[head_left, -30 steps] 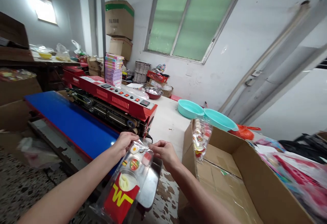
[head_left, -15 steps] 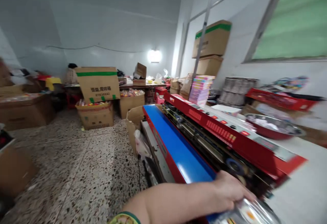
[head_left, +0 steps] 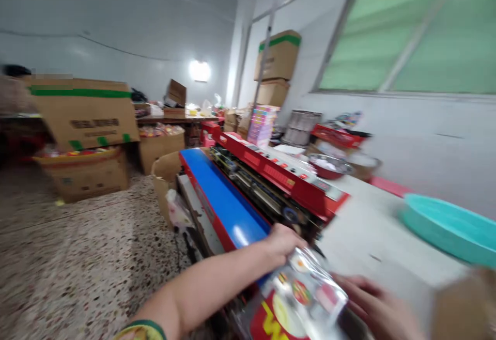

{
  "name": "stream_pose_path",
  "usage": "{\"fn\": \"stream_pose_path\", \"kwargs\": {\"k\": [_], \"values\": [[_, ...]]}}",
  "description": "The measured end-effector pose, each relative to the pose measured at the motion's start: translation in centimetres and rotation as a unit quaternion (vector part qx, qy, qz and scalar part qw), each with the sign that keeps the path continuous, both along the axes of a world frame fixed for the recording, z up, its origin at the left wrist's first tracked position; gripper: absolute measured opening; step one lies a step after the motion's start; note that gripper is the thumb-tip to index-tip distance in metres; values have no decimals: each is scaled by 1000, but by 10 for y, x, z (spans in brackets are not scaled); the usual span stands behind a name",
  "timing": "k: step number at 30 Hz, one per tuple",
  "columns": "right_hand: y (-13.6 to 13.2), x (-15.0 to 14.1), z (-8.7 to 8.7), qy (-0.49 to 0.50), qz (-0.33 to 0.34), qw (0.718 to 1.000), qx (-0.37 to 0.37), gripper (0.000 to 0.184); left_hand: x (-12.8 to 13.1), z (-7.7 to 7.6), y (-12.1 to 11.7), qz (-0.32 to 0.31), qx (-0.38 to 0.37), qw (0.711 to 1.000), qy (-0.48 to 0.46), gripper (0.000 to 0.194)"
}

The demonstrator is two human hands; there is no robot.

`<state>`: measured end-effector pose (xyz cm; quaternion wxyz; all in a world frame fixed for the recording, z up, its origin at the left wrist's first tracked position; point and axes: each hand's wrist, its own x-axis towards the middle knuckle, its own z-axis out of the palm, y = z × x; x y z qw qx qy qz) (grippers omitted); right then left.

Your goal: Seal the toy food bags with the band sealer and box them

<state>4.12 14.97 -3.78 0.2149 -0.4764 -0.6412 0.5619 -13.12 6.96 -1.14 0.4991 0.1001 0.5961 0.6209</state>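
Note:
My left hand reaches forward, its fingers closed on the top edge of a clear plastic bag. Printed or toy food shapes show through the shiny film, among them a fried egg, and red with yellow lettering lower down. That edge of the bag is at the near end of a red machine with a blue belt. My right hand is beside the bag's right edge, smeared by motion. Whether its fingers grip the bag cannot be made out.
A turquoise basin stands on the white tabletop at right. Behind the machine are a bowl and a red tray. Several cardboard boxes stand on the speckled floor at left. A blurred carton is at lower right.
The view has turned right, bringing the turquoise basin and my right hand into sight. More of the bag shows, and my left hand still grips it by the machine's near end.

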Motion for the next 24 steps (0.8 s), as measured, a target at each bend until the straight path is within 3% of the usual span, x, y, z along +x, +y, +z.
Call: {"fn": "stream_pose_path", "kwargs": {"k": [1,5,11,15,24], "values": [[-3,3,6,13,2,999,-34,37,-1,-3,-1,-19,8,1000,0,16],[-10,-1,22,58,-47,996,-46,38,-9,-17,-6,-95,28,995,1,24],[-7,-2,22,83,-66,993,-42,35,-15,-21,-25,-174,45,983,28,54],[1,-9,20,96,-74,990,-70,31,-14,-20,-23,-167,45,984,44,69],[17,-30,11,124,-100,983,-93,28,-30,-31,0,-96,10,995,35,53]]}}
